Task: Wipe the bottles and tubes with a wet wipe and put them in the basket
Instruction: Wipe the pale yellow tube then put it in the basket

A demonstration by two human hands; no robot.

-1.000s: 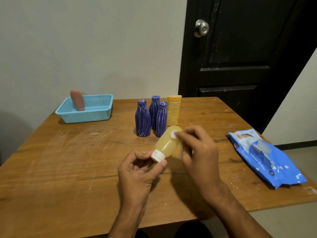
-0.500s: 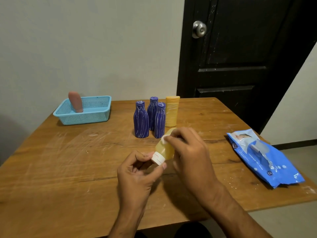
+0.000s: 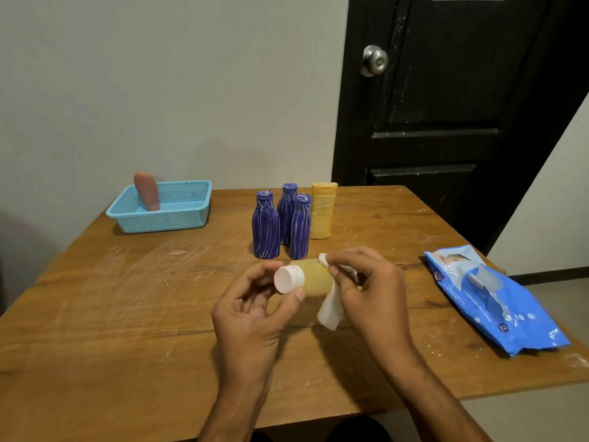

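My left hand point(image 3: 251, 317) pinches the white cap of a pale yellow bottle point(image 3: 314, 277), held on its side above the table with the cap toward me. My right hand point(image 3: 366, 291) grips a white wet wipe point(image 3: 330, 309) and presses it against the bottle's body; a flap of the wipe hangs down. Three blue bottles point(image 3: 266, 229) and an upright yellow tube point(image 3: 322, 210) stand just behind. A light blue basket point(image 3: 178, 218) at the far left holds a pink tube point(image 3: 147, 191) leaning on its rim.
A blue pack of wet wipes point(image 3: 497, 298) lies near the right edge of the wooden table point(image 3: 111, 314). A black door point(image 3: 446, 106) with a round knob stands behind the table, next to a plain wall.
The bottle has turned so its cap faces me more. My right hand slid along its body, and the wipe now hangs below it.
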